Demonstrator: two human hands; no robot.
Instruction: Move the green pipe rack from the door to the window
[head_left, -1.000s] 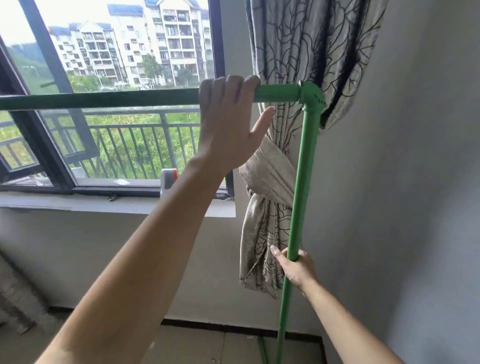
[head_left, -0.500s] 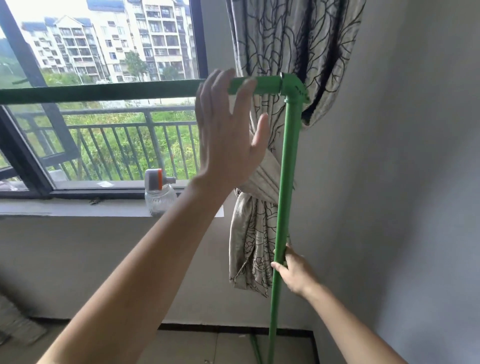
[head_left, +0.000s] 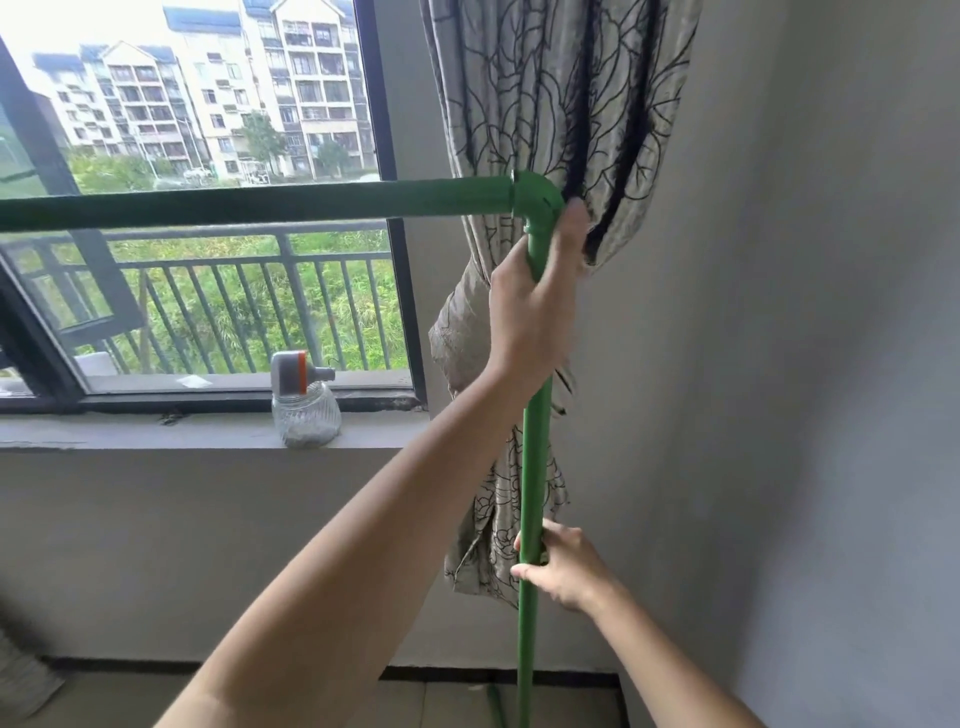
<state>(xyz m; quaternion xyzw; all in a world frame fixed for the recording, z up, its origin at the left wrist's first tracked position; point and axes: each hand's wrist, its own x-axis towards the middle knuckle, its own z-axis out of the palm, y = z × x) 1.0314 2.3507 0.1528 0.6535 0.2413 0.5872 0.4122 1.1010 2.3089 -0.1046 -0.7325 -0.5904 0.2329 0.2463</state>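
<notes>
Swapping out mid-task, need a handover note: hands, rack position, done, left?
Left hand: gripped on the green pipe rack, on its upright just below the corner elbow.
Right hand: gripped lower on the same upright.
Rack: at the window, top bar across the glass, upright against the curtain.
Done: rack brought to the window.
Left: final placement, release. Foot mostly out of view; check it sits flat.

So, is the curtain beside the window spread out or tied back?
Tied back. The curtain is gathered into a bunch at its middle, beside the window, behind the green pipe rack.
</notes>
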